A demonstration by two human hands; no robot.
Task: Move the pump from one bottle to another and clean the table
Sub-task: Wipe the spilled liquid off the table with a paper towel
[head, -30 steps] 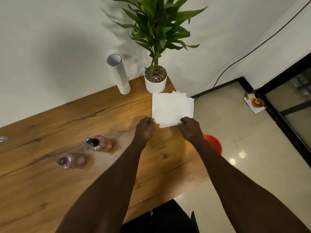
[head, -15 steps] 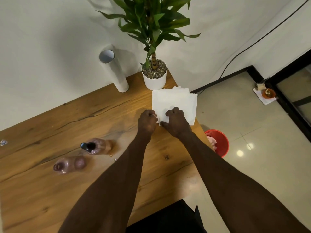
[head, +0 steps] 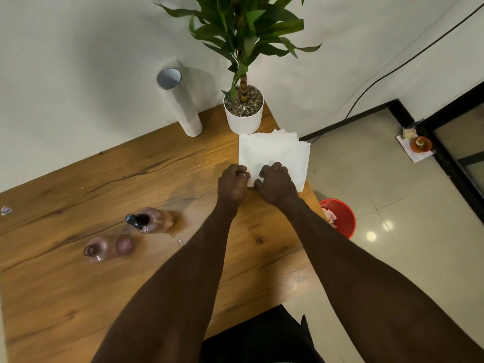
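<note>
Wood of the table (head: 78, 297) fills the left and middle of the frame, running from the lower left up to the wall. Behind it, at top centre, a potted plant (head: 243, 111) stands at the table's far edge, with a tall white tube (head: 180, 106) upright just to its left. A red bucket (head: 343, 218) sits on the floor at right, just off the table's corner. Right of centre, below the plant pot, lies a stack of white paper towels (head: 275, 153), reaching the table's right edge. My left hand (head: 233, 183) has its fingers curled at the near left corner of the stack and pinches the top sheet there. My right hand (head: 275, 184) sits just beside it on the near edge, fingers bent down onto the paper, gripping it. At left centre stand two clear pinkish bottles: one with the black pump (head: 133, 220) on top (head: 154, 220), and an open bottle (head: 102, 248) just below and left of it. Small specks (head: 180, 241) lie on the wood near them.
</note>
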